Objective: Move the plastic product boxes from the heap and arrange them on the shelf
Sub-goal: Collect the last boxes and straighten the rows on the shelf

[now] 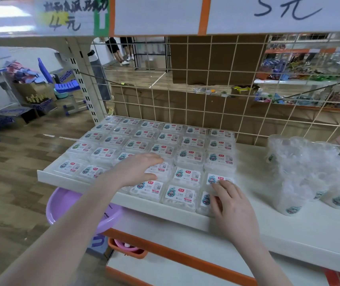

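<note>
Several clear plastic product boxes with white labels lie in neat rows on the white shelf. My left hand rests flat, fingers straight, on a box in the fourth column near the front. My right hand lies with spread fingers on the front right boxes at the shelf edge. A heap of clear bagged plastic containers sits on the shelf to the right, apart from both hands.
A wire grid back panel stands behind the boxes, price signs hang above. A purple basin and an orange basket sit below the shelf at the left. People's legs show in the far aisle.
</note>
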The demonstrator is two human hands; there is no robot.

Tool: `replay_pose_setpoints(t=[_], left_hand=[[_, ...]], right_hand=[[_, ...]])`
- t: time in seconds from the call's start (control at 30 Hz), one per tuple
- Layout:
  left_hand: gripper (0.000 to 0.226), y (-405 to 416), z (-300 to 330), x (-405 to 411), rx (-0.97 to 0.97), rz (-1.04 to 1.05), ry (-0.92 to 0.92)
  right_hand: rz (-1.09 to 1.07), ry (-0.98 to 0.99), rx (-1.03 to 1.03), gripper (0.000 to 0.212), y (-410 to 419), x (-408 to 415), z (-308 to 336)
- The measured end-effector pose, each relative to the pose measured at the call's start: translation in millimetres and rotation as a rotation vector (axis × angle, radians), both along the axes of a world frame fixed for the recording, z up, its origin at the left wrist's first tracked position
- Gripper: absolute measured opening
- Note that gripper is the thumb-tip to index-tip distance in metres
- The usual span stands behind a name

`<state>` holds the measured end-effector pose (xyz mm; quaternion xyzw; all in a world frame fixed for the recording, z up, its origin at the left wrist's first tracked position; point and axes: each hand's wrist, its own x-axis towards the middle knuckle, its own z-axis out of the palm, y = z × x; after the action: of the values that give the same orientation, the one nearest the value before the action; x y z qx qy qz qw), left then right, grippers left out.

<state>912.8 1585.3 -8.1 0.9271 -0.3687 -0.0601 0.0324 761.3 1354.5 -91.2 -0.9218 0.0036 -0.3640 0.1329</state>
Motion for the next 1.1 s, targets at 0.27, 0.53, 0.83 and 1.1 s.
replay_pose_setpoints(t=[0.27,0.53,0.83,1.1], left_hand=[[0.056,1,-5,-2,-0.026,0.024,-0.005],[0.057,4,-9,0,-0.031,-0.017,-0.015],[0.057,13,-17,16,-0.082,-0.176,-0.073],[0.066,15,-26,16,-0.149,-0.296,-0.114]], right_hand=[[0.002,0.026,0.005,0.022,0,-1,2],[-0.026,0.122,-0.025,0.025,2,-3,11],[-0.273,0.194,-0.016,0.029,23,-10,20],[-0.636,0.246,0.129,0.036,53,-58,27]])
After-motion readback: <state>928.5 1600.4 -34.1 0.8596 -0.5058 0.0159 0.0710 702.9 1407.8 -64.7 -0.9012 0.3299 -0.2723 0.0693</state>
